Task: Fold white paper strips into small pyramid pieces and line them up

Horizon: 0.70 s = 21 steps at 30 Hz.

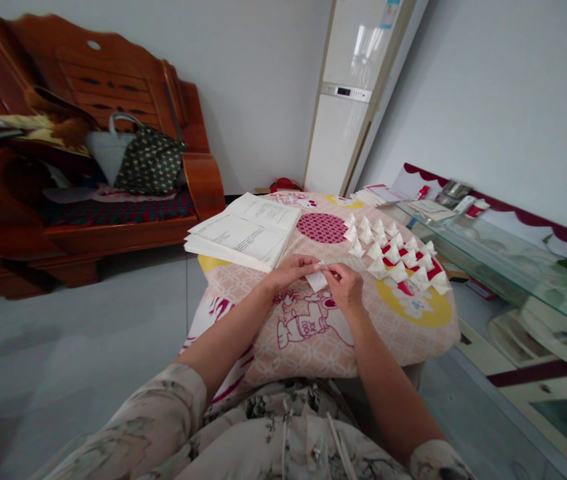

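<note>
Between my two hands is a small piece of white paper [317, 282], partly folded, its lower corner pointing down toward me. My left hand [293, 268] pinches it from the left, and my right hand [346, 285] grips its right edge with thumb and fingers. Both hands are just above the patterned tablecloth [263, 353]. Several small folded paper pieces [398, 272] with pointed tops stand in rows to the right of my right hand. A stack of printed sheets [248, 230] lies open beyond my left hand.
A glass-topped cabinet [513, 267] with small items on it runs along the right. Behind the table stands a tall white air conditioner [340, 120]. A carved wooden sofa [113, 80] at left bears a dark patterned bag [150, 163]. Papers [380, 194] lie at the table's far edge.
</note>
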Each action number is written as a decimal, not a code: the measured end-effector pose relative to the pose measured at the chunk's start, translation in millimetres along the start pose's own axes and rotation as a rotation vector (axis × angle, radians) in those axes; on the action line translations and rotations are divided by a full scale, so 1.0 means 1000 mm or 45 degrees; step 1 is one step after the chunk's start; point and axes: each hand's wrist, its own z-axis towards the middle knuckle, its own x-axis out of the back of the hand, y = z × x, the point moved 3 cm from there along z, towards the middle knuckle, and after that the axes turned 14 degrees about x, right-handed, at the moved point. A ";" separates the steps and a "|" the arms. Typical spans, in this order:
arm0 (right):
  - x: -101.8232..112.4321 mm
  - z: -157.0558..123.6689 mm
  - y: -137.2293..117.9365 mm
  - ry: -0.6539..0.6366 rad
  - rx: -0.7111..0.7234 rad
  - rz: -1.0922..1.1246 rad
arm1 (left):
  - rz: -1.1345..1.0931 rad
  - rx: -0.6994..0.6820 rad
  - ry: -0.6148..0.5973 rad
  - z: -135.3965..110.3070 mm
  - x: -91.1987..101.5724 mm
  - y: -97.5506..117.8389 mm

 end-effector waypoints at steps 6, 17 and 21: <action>0.002 0.000 -0.002 0.052 -0.058 0.038 | 0.102 -0.059 0.064 0.002 -0.001 -0.001; 0.005 0.001 -0.002 0.143 -0.150 0.242 | 0.042 -0.085 0.148 0.002 -0.002 -0.002; 0.006 -0.005 0.012 0.310 -0.369 0.364 | 0.011 -0.149 0.265 -0.001 0.000 0.002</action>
